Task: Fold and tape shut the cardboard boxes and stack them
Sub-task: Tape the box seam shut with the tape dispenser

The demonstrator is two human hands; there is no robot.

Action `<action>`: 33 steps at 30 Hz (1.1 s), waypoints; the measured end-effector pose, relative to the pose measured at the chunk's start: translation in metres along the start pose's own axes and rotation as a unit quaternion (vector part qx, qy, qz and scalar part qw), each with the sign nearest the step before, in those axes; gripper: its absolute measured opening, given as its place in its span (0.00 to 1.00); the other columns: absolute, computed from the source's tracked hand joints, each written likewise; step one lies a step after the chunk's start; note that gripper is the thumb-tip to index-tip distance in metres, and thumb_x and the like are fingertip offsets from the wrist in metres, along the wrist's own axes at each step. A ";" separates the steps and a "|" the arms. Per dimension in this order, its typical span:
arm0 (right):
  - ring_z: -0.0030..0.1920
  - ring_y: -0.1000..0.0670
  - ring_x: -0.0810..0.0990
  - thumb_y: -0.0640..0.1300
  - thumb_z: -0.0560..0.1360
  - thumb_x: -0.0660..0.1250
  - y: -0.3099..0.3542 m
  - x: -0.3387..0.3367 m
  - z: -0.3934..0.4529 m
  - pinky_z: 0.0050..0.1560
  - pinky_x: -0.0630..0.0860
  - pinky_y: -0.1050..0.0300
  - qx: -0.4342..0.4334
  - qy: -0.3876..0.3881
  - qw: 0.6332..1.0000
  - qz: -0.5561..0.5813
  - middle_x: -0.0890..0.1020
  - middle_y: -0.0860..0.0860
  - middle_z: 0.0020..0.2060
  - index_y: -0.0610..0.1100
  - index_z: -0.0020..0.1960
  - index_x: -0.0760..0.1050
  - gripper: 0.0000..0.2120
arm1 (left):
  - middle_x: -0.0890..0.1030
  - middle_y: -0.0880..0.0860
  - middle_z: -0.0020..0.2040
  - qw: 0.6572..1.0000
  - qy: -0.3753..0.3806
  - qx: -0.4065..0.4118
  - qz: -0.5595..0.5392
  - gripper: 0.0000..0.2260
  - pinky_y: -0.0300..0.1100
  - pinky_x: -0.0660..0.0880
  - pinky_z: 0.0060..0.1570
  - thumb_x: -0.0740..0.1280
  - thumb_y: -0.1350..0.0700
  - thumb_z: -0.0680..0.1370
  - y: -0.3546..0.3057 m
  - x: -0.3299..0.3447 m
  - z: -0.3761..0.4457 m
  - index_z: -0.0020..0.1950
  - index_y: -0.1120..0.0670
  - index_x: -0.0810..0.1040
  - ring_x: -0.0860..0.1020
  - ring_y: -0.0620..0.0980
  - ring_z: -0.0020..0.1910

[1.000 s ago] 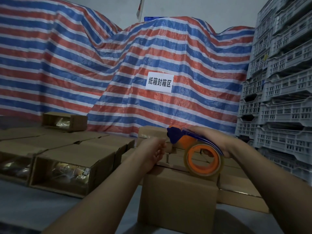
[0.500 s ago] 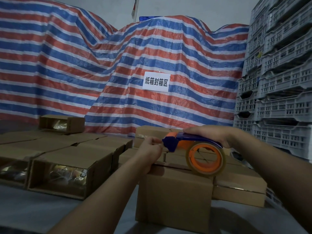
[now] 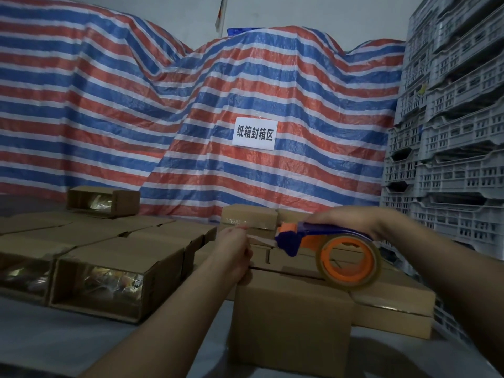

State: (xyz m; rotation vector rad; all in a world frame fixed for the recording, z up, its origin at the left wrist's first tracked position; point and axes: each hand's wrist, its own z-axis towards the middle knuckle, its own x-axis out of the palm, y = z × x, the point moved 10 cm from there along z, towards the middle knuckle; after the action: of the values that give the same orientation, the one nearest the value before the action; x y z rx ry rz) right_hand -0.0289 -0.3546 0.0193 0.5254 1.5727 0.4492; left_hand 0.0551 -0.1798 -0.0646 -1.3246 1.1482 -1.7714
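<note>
A closed cardboard box (image 3: 291, 320) stands on the grey table right in front of me. My right hand (image 3: 351, 221) grips the blue and orange tape dispenser (image 3: 327, 248) above the box's top, its orange roll hanging near the box's far right edge. My left hand (image 3: 236, 256) pinches the free end of the clear tape at the dispenser's mouth, above the box's far left corner. A short strip of tape stretches between the two.
Several taped boxes (image 3: 392, 304) are stacked behind and to the right. Open-ended boxes (image 3: 114, 276) lie in rows on the left. A striped tarpaulin (image 3: 191, 118) with a white sign (image 3: 255, 133) covers the back. Grey plastic crates (image 3: 452, 148) tower at the right.
The dispenser has shifted right and slightly down toward the box top, and a short length of tape has been drawn out between my left fingers and its mouth.
</note>
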 end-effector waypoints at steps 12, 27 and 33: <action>0.25 0.59 0.76 0.62 0.82 0.57 0.026 0.016 0.016 0.29 0.74 0.69 0.063 0.015 0.986 -0.156 0.80 0.55 0.27 0.46 0.49 0.75 0.19 | 0.79 0.55 0.49 0.955 0.009 0.081 0.285 0.09 0.38 0.71 0.35 0.68 0.60 0.77 -0.023 -0.042 -0.011 0.55 0.51 0.73 0.75 0.47 0.40; 0.27 0.56 0.79 0.63 0.79 0.61 0.025 0.021 0.030 0.31 0.76 0.67 0.096 0.029 0.980 -0.173 0.83 0.54 0.30 0.45 0.54 0.76 0.20 | 0.77 0.53 0.52 0.953 0.001 0.050 0.299 0.09 0.37 0.70 0.34 0.65 0.63 0.78 0.002 -0.055 -0.014 0.53 0.49 0.74 0.76 0.48 0.45; 0.27 0.57 0.79 0.63 0.79 0.62 0.023 0.025 0.036 0.29 0.75 0.67 0.102 0.043 0.979 -0.173 0.82 0.53 0.30 0.45 0.53 0.76 0.20 | 0.77 0.53 0.51 0.957 0.017 0.035 0.287 0.06 0.38 0.70 0.35 0.65 0.59 0.80 0.018 -0.052 -0.018 0.52 0.48 0.72 0.75 0.49 0.44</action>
State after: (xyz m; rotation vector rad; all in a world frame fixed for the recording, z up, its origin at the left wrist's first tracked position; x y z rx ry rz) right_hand 0.0074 -0.3225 0.0095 0.3791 1.7631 0.0463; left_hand 0.0522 -0.1374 -0.1040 -0.8041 1.3107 -1.3906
